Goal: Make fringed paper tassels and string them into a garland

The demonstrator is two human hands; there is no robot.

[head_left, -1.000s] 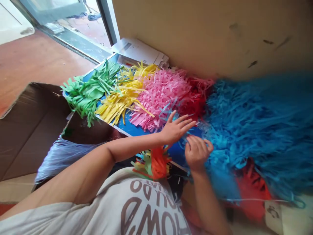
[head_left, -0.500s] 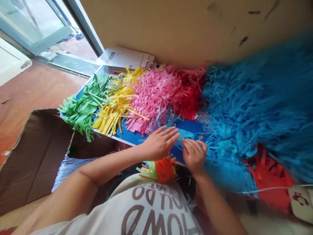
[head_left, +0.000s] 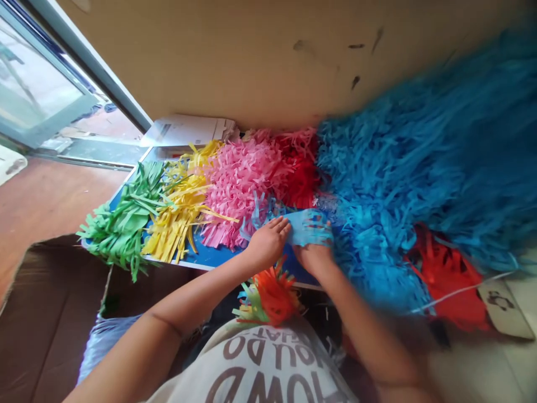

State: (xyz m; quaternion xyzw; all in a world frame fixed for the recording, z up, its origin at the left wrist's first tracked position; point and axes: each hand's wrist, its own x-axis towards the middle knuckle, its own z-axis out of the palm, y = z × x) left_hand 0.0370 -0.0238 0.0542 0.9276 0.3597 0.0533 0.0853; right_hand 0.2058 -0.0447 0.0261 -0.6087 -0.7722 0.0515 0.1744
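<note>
A piece of light blue fringed paper [head_left: 302, 225], cut into strips at its right end, lies across both hands over the blue tabletop. At its left end, my left hand [head_left: 271, 239] has its fingers close together, gripping the edge. My right hand [head_left: 314, 256] is at the fringed end, closed about the paper, with the strips draped over its fingers and partly hiding them. Loose light blue strips [head_left: 258, 210] lie just beyond my left hand. Below the hands, at my waist, hangs a bunch of orange fringe [head_left: 274, 299] with green and yellow strips beside it.
Green [head_left: 126, 218], yellow [head_left: 178, 207], pink [head_left: 239, 179] and red fringe [head_left: 300, 173] cover the table's left and back. A large blue fringe heap [head_left: 403, 162] fills the right, with red fringe [head_left: 448, 280] near it. A cardboard box [head_left: 46, 313] stands lower left.
The blue paper has been lifted and spread between my hands; its strips now lie over my right fingers. My left hand has drawn onto its left end. The camera view has shifted right.
</note>
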